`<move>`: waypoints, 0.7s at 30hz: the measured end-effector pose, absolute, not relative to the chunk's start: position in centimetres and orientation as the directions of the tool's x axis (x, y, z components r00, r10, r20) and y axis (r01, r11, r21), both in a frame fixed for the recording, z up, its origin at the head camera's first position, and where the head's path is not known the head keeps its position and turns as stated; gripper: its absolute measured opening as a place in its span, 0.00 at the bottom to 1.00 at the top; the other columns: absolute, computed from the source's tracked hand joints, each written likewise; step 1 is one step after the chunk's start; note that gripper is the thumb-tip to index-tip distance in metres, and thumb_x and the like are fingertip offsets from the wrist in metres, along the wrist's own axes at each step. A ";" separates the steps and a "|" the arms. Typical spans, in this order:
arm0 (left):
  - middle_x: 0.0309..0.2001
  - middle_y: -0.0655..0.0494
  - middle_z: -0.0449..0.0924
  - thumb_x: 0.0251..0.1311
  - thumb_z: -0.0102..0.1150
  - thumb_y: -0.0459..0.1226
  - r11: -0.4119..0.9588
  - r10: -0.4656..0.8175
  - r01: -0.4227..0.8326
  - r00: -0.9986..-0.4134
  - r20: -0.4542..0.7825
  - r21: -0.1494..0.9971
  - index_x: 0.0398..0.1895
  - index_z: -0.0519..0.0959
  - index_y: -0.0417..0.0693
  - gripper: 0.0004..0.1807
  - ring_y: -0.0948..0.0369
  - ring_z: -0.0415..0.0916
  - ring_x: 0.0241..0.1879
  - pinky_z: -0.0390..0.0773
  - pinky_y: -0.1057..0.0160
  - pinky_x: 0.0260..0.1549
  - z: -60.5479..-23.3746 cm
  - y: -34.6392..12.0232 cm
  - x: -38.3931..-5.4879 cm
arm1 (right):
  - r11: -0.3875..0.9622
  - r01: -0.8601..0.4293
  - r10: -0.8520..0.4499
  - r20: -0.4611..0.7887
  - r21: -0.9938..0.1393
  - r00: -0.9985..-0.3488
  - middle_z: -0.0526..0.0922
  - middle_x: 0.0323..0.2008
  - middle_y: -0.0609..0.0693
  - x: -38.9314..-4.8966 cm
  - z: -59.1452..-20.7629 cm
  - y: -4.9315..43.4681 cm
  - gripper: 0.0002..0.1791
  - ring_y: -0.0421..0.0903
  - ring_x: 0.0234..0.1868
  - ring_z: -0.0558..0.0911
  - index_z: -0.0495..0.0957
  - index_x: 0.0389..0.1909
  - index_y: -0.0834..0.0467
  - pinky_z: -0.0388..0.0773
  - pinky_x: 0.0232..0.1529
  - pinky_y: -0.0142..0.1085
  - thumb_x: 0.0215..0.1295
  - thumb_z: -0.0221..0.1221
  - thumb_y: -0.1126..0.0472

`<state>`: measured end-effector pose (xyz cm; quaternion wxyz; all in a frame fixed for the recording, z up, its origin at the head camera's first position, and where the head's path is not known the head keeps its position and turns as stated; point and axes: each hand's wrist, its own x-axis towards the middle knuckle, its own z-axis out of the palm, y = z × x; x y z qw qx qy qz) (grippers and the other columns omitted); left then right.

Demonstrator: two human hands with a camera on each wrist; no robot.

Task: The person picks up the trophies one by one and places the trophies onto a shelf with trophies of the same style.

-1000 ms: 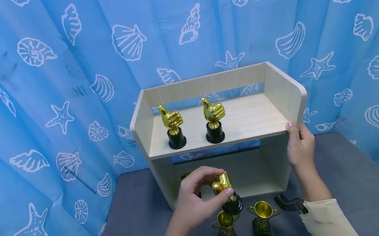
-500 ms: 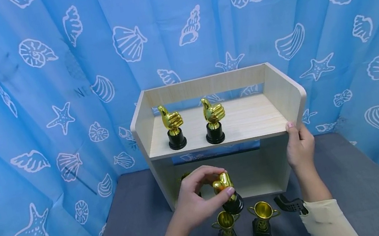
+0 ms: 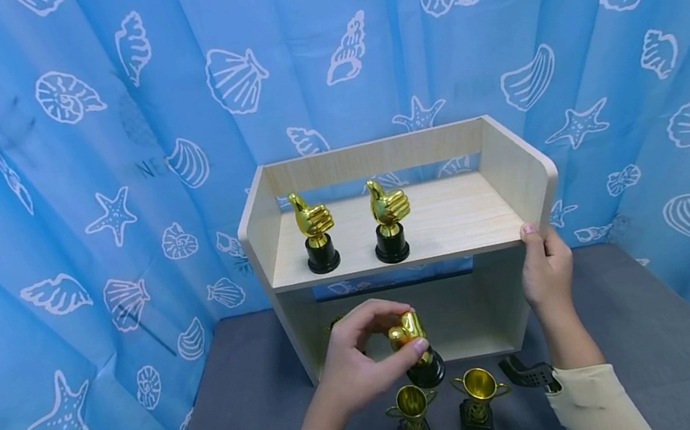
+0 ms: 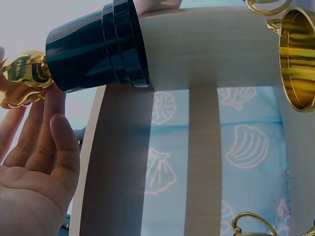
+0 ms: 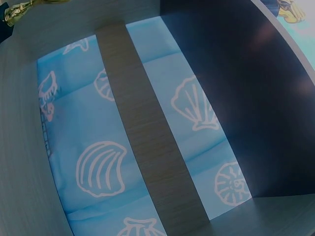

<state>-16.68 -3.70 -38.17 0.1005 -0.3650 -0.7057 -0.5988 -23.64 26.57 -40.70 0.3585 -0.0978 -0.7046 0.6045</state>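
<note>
My left hand (image 3: 362, 360) pinches the gold top of a thumbs-up trophy (image 3: 429, 370) between thumb and fingers. It holds the trophy in front of the shelf's lower compartment, base tilted down to the right. In the left wrist view, the trophy's round black base (image 4: 93, 49) appears large above my fingers. With the thumb on top of the board's front edge, my right hand (image 3: 547, 268) grips the right side of the pale wooden shelf (image 3: 453, 208). Two more thumbs-up trophies, one at left (image 3: 321, 249) and one near the middle (image 3: 391, 237), stand upright on the upper board.
Two gold cup trophies, left (image 3: 411, 403) and right (image 3: 479, 384), stand on the grey table (image 3: 636, 318) before the shelf. Behind my left hand, a gold piece (image 3: 335, 321) shows partly in the lower compartment. A blue shell-patterned curtain (image 3: 165, 123) hangs behind.
The thumbs-up trophy in my left hand has shifted very slightly to the right. My right hand keeps its grip on the shelf.
</note>
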 end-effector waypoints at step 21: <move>0.47 0.52 0.88 0.62 0.76 0.34 -0.005 0.395 0.644 -0.702 0.593 0.765 0.56 0.84 0.49 0.19 0.61 0.85 0.42 0.88 0.59 0.42 -38.1 -3.2 -17.2 | 0.261 -0.290 0.579 0.390 -0.921 -0.716 0.80 0.69 0.59 -23.7 -40.7 26.6 0.26 0.46 0.63 0.77 0.79 0.67 0.62 0.69 0.71 0.51 0.83 0.47 0.50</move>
